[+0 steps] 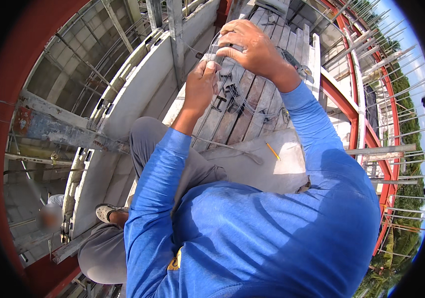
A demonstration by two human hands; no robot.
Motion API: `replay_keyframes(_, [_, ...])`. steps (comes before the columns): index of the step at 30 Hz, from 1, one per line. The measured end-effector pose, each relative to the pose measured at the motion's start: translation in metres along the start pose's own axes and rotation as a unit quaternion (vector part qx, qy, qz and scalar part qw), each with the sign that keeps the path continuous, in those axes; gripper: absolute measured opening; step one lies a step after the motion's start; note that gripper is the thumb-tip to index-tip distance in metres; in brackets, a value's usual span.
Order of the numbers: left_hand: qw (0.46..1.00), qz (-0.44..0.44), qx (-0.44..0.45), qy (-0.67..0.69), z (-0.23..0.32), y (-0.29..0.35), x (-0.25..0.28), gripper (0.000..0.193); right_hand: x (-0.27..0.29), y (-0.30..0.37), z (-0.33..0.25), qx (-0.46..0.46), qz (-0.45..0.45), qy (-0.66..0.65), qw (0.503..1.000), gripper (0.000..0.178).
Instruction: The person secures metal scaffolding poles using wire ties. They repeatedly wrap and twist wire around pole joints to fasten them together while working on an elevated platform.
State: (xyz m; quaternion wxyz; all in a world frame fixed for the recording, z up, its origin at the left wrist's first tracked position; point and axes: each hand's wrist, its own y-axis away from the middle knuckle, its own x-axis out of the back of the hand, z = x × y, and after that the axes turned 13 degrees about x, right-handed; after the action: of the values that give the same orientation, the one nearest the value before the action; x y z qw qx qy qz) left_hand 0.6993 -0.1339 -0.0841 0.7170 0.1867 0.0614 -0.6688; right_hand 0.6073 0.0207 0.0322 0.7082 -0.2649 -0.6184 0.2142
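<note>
Both of my arms, in blue sleeves, reach forward over a platform of worn wooden planks (267, 87). My left hand (201, 88) is closed, thumb pressed to the fingers, pinching thin grey wire (214, 48). Just above and to the right, my right hand (252, 47) curls its fingers around the upper part of the same wire, which bends in a loop between the hands. Beneath them on the planks lie several small dark metal pieces (232, 92) and a loose tangle of wire (252, 110). My right palm hides part of the wire.
A yellow pencil (273, 151) lies on a pale board (257, 166) near me. A greenish tool (292, 59) rests beyond my right wrist. Curved concrete formwork (128, 92) runs along the left, with a drop and another person (51, 213) below. Red steel beams (339, 97) and rebar stand right.
</note>
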Motion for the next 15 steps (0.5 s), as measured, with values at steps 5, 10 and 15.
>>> replay_keyframes(5, [0.998, 0.035, 0.014, 0.059, -0.007, 0.000, 0.034, 0.035, -0.081, 0.191, 0.017, -0.410, -0.300, -0.036, 0.861, 0.046])
replay_keyframes(10, [0.992, 0.074, 0.014, 0.097, -0.008, 0.003, 0.044, 0.037, -0.206, 0.359, -0.002, -0.341, -0.309, 0.041, 0.887, 0.049])
replay_keyframes(15, [0.981, 0.158, 0.043, 0.105, -0.003, 0.012, 0.068, 0.031, -0.219, 0.392, 0.024, -0.438, -0.317, -0.042, 0.840, 0.030])
